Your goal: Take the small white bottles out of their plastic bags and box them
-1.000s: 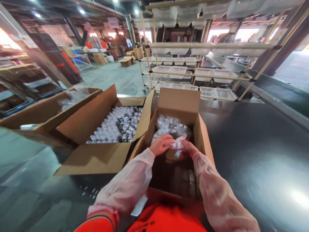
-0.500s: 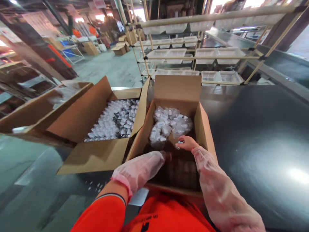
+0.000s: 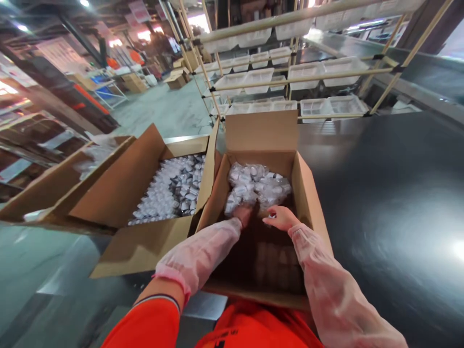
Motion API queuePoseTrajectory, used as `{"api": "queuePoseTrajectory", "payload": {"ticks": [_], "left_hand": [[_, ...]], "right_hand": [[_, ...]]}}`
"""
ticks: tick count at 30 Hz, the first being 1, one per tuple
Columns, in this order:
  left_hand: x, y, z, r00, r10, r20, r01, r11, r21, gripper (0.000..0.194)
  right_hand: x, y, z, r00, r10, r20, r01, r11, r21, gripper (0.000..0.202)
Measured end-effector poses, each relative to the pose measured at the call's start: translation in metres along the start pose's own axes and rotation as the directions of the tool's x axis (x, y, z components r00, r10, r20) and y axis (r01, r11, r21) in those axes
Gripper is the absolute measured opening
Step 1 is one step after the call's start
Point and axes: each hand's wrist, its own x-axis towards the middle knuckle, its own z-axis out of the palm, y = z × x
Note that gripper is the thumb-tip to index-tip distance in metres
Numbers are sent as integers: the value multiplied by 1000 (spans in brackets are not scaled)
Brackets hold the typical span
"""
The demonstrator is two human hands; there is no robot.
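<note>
Both hands are inside an open cardboard box point(image 3: 313, 203) in front of me. My right hand point(image 3: 282, 217) is curled, thumb and fingers closed on a small white piece point(image 3: 271, 217) whose kind I cannot make out. My left hand point(image 3: 243, 214) reaches down at the near edge of the clear plastic bags point(image 3: 250, 181), which hold white bottle-like pieces. Shadow hides the left fingers, so their grip does not show. The bags fill the far part of the box; its near part lies in dark shade.
Left of my box stands another open carton point(image 3: 116, 188) with many white bottle-like pieces point(image 3: 163, 193). Beyond it is a further carton point(image 3: 39, 193) with plastic film. A pipe rack point(image 3: 253, 87) with white trays stands ahead. A dark tabletop point(image 3: 380, 193) stretches to the right.
My left hand has moved forward and away from me, up to the bags. The right hand stays nearly in place, still closed on the small white piece. The camera view has shifted slightly.
</note>
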Motion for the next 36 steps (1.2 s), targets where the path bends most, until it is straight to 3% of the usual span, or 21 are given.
{"api": "queuePoseTrajectory", "payload": {"ticks": [3,7,11,14,17,21,25,27,31,36], "left_hand": [[17,-2,-25,994,-68,-83,77,991,111,29],[24,2,-52,982,-130,-140,147,982,120,22],[22,18,-77,974,-162,-159,158,987,-38,7],[7,31,-88,982,-159,-104,127,957,-262,4],[-15,42,-86,995,-99,-14,79,865,-496,5],[-35,53,-69,998,41,44,2,704,-710,14],[-37,61,-63,990,111,86,23,474,-880,14],[-36,63,-64,991,114,72,18,417,-909,12],[-45,64,-62,988,146,51,-30,503,-864,33],[-62,62,-42,982,107,158,27,742,-670,51]], "right_hand": [[-2,-2,-1,1000,-6,10,6,1000,-21,28],[-5,-3,-3,1000,-19,15,19,1000,-24,21],[-4,-2,-2,999,-32,-19,32,999,17,18],[0,-4,1,997,-38,-65,44,996,81,32],[4,-7,3,991,-66,-116,82,986,145,51],[6,-10,2,986,-67,-153,99,973,210,66],[2,-14,-3,989,-130,-67,144,943,301,46],[0,-17,-4,988,-152,-34,154,920,359,28],[0,-20,-2,989,-102,-104,139,872,470,45],[2,-27,-9,963,-40,-268,196,786,586,58]]}}
